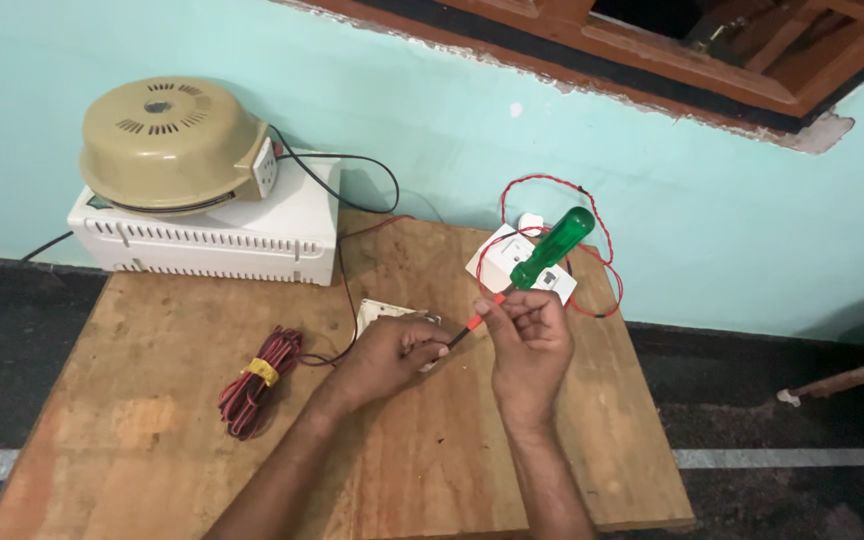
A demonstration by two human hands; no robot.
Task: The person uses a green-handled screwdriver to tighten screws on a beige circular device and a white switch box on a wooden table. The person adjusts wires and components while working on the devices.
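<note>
My right hand (pixel 530 345) grips the orange shaft of a screwdriver with a green transparent handle (pixel 552 247) that slants up and to the right. Its tip points down-left into a small white switch plate (pixel 377 315), which my left hand (pixel 387 358) holds against the wooden board (pixel 152 420). A thin red and black wire runs from under my left hand to a coiled bundle of red and black wire (pixel 257 380) tied with yellow tape. Behind the screwdriver lies a white socket plate (pixel 497 258) with a loop of red wire (pixel 602 255) around it.
At the back left of the board, a white box-shaped appliance (pixel 202 240) carries a beige round domed device (pixel 167 140) with a socket on its side and a black cable. A turquoise wall rises behind, with a wooden window frame (pixel 712 60) above. The floor is dark.
</note>
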